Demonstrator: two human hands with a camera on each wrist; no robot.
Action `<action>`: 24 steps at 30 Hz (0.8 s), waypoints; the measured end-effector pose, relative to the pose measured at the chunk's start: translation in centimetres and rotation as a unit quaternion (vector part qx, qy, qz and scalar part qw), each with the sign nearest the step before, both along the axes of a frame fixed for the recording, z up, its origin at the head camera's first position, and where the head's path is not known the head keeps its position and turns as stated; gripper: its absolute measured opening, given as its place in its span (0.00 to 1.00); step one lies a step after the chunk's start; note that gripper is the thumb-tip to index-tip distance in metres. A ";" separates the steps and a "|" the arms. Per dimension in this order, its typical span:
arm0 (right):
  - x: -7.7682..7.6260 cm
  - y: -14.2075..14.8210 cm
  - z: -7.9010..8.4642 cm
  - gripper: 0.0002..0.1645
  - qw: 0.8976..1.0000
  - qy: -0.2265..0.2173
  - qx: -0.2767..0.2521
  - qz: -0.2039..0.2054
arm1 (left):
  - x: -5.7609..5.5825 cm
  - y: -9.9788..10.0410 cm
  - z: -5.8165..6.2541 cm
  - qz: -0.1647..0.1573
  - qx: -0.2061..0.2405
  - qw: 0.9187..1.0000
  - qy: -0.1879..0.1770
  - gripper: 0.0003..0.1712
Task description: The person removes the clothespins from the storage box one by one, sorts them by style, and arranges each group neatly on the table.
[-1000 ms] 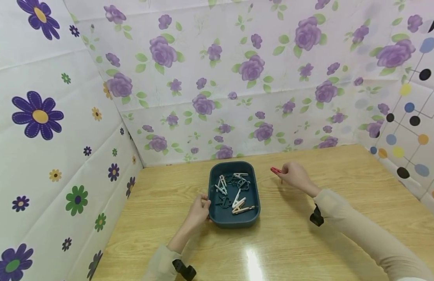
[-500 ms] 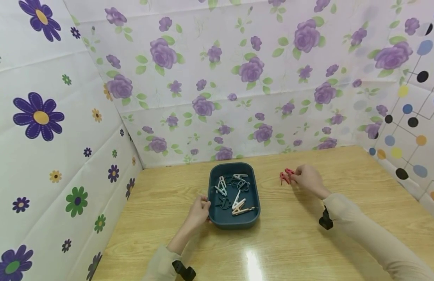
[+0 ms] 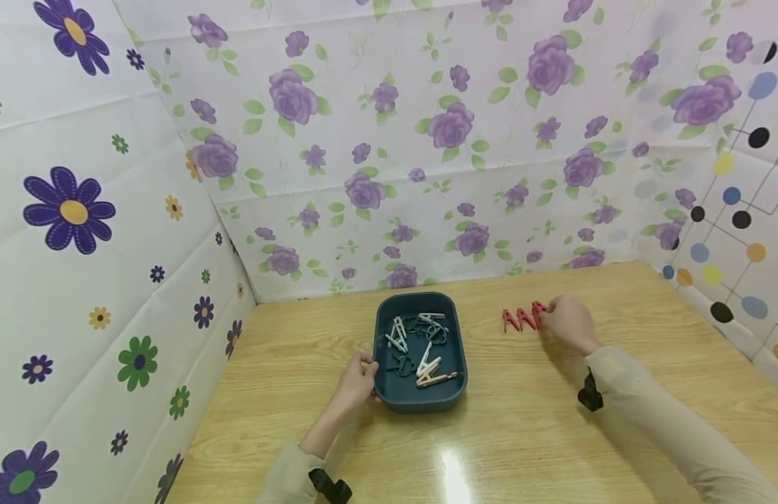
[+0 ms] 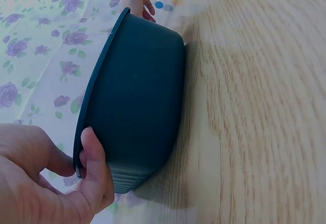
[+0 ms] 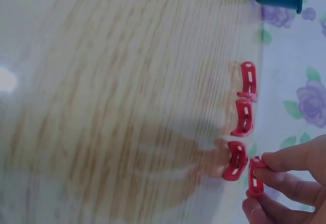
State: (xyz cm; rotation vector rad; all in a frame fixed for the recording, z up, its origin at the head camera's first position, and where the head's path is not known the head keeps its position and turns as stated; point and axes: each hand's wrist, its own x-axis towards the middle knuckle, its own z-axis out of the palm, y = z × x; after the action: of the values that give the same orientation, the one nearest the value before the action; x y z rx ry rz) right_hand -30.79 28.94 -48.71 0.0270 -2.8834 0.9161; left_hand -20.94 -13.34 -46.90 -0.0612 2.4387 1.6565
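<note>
My left hand [image 3: 357, 378] grips the left rim of a dark teal plastic bin [image 4: 135, 81], thumb and fingers on either side of the rim. To the right of the bin, my right hand [image 3: 571, 322] pinches a red clothespin [image 5: 256, 177] between thumb and fingers, close over the table. It is at the right end of a row, beside two red clothespins standing like letter A's, one on the left [image 3: 510, 320] and one in the middle [image 3: 525, 319]. The right hand partly covers the pinched clothespin in the head view.
Several white clothespins [image 3: 398, 334], a beige clothespin [image 3: 434, 375] and dark green ring-shaped pieces [image 3: 403, 363] lie inside the bin. A wooden table [image 3: 527, 434] bears everything. Flower-patterned sheeting [image 3: 363, 238] hangs along its back and left sides, dotted sheeting [image 3: 741, 231] along the right.
My right hand has moved rightward along the back of the table. Two red clothespins now stand apart from the fingers on its left. The left hand and bin have stayed put.
</note>
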 end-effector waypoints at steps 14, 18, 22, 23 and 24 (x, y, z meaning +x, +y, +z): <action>-0.3 1.4 -0.7 0.28 0.997 -0.050 0.010 -0.053 | 0.0 -0.1 0.1 0.002 0.013 1.000 -0.003 0.14; -0.5 1.6 -0.7 0.31 0.996 -0.063 0.018 -0.056 | 0.1 -0.1 0.1 0.002 0.012 1.000 -0.004 0.14; -0.6 1.7 -0.8 0.32 0.995 -0.072 0.026 -0.056 | 0.0 -0.1 0.0 0.001 0.011 1.000 -0.003 0.14; -0.6 1.7 -0.9 0.32 0.995 -0.075 0.027 -0.057 | 0.0 -0.1 0.0 0.001 0.012 1.000 -0.003 0.14; -0.6 1.7 -0.9 0.32 0.995 -0.077 0.028 -0.058 | 0.0 -0.1 0.0 0.001 0.013 1.000 -0.004 0.14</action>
State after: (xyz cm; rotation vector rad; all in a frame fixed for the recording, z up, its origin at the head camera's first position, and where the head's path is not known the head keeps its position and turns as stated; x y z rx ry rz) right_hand -31.41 30.64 -49.59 -0.2144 -3.0131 0.8528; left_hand -20.93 -13.40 -46.86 -0.0654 2.4119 1.6849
